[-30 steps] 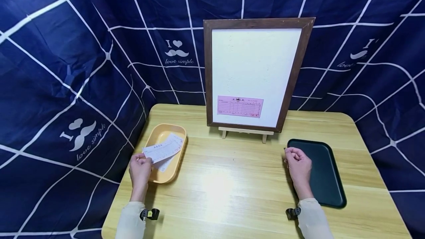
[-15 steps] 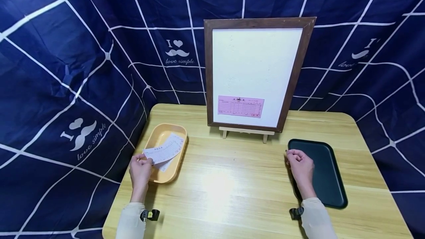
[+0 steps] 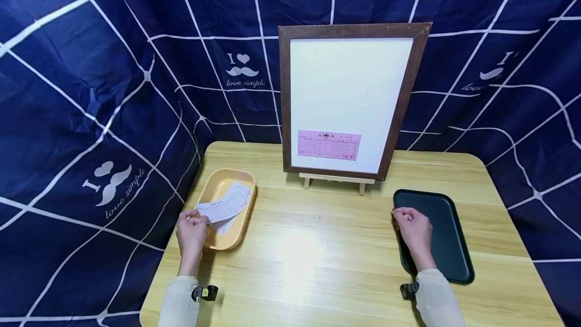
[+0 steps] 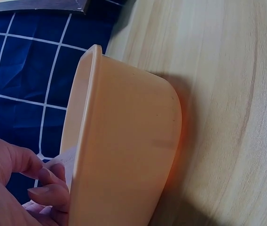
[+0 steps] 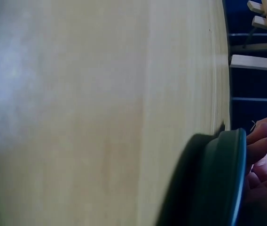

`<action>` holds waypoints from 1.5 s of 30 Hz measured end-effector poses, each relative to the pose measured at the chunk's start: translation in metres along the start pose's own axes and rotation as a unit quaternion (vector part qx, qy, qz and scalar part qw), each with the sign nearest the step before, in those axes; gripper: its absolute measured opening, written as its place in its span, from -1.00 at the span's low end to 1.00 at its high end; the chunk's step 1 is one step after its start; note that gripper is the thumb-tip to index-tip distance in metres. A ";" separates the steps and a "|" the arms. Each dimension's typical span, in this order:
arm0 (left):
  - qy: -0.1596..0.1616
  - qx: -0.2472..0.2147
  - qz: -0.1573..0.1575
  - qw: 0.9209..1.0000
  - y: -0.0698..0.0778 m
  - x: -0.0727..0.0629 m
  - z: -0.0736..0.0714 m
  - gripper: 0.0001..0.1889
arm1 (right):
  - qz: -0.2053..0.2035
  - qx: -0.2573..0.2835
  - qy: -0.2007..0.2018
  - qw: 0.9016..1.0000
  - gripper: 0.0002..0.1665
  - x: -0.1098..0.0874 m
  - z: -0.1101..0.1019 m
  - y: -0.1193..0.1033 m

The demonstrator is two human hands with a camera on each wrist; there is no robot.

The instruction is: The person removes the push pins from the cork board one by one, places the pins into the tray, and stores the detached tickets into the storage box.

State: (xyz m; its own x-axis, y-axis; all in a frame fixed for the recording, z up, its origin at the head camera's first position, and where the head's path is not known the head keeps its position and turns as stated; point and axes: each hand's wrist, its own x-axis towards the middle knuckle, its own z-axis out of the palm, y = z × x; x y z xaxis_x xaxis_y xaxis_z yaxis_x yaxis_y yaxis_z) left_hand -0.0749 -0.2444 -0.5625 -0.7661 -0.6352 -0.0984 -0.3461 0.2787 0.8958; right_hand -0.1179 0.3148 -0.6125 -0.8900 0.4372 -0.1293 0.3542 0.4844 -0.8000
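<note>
Left hand (image 3: 191, 236) has a white paper slip (image 3: 222, 209) pinched by one end, the rest reaching over the orange bin (image 4: 129, 132) just ahead. Right hand (image 3: 415, 231) pinches some tiny thing (image 5: 253, 125), can't make out what, green tray (image 3: 447, 238) below it.

The head view looks down; closer in, the left wrist's shares the bin (image 4: 119, 136), the right's the tray (image 3: 447, 254).

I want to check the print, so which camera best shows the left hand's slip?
The head view: it shows most of the white slip, pinched by the left hand over the orange tray, though its print is too small to read. The left wrist view catches only a small part; the right wrist view shows none.
</note>
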 end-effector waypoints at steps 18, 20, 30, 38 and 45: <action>-0.004 -0.005 0.003 1.000 -0.002 0.001 0.001 -0.62 | 0.011 -0.064 -0.011 0.998 -0.68 0.002 -0.011 0.005; -0.003 -0.006 0.001 1.000 -0.002 0.000 0.001 -0.63 | 0.010 -0.067 -0.012 0.998 -0.69 0.003 -0.012 0.005; -0.006 -0.016 0.000 1.000 0.000 -0.001 0.002 -0.63 | 0.005 -0.069 -0.011 0.998 -0.68 0.003 -0.014 0.008; -0.004 -0.012 -0.003 1.000 -0.003 0.001 0.002 -0.65 | 0.010 -0.076 0.010 0.997 -0.73 0.003 -0.016 0.010; 0.006 -0.013 -0.003 1.000 -0.005 0.003 -0.001 -0.65 | 0.004 -0.085 -0.022 0.996 -0.70 0.009 -0.014 0.010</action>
State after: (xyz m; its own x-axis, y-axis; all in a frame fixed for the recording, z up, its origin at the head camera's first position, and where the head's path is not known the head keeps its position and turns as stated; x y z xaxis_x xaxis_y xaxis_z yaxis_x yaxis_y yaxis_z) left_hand -0.0747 -0.2482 -0.5671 -0.7572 -0.6457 -0.0987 -0.3367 0.2564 0.9060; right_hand -0.1183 0.3343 -0.6137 -0.8974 0.4100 -0.1629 0.4010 0.6040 -0.6887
